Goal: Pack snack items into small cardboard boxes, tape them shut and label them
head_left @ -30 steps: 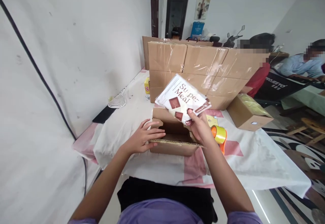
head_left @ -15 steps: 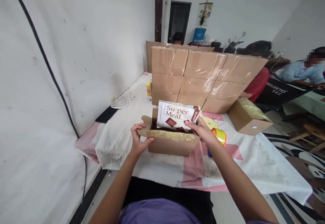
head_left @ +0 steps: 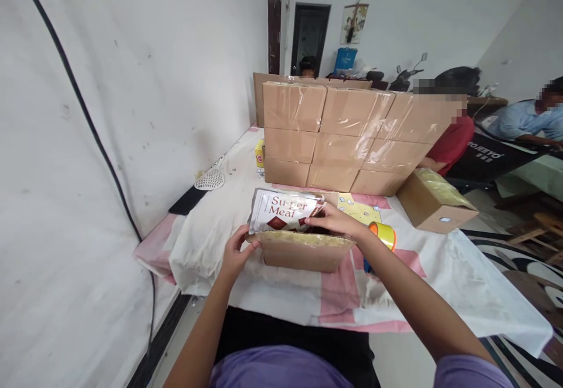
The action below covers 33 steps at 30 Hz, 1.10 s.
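Note:
In front of me on the cloth-covered table stands a small open cardboard box (head_left: pixel 303 253). A white and brown pouch (head_left: pixel 281 212) printed "Su-per Meal" sits partly down in it, tilted, its upper part above the rim. My right hand (head_left: pixel 332 223) grips the pouch at its right end, thumb across the front. My left hand (head_left: pixel 240 248) pinches the box's left side, at the flap and front corner. The lower part of the pouch and the inside of the box are hidden behind the front wall.
Taped cardboard boxes (head_left: pixel 343 136) are stacked behind. A sealed box (head_left: pixel 435 200) lies to the right. Near my right forearm stands a yellow and orange tape roll (head_left: pixel 383 235). A white fly swatter (head_left: pixel 210 179) lies at left by the wall. People sit at the right.
The pouch has moved left and down into the box, with my right hand following it. My left hand has shifted slightly lower on the box's left side.

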Tool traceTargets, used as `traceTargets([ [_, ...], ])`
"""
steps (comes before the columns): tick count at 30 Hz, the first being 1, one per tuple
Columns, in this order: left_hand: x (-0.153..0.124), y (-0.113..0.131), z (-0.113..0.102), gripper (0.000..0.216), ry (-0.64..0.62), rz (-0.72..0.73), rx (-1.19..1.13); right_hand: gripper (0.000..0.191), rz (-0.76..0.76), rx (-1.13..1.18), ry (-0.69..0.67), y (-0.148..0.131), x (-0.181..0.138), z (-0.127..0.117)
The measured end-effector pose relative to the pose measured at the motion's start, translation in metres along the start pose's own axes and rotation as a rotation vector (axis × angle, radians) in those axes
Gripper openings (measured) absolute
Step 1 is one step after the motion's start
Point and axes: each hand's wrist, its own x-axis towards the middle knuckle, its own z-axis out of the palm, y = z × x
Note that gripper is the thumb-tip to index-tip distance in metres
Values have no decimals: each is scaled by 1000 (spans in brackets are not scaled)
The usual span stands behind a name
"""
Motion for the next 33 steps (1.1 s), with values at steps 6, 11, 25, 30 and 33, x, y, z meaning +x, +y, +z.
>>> traceTargets([
  [6, -1, -1, -5, 37, -4, -33, 80, 39, -24, -228, -197, 4, -6, -13],
  [11, -2, 4, -3, 36, 18, -17, 131, 28, -73, -366, -232, 3, -15, -16],
  [25, -1, 21, 2, 22, -56, 105, 186, 26, -334, -776, -46, -8, -45, -16],
  [30, -2, 31, 2, 20, -102, 114, 204, 32, -226, -871, 91, -10, -59, -22],
  [33, -2, 37, 4, 20, -104, 93, 200, 33, -132, -939, 91, -17, -67, -24],
])
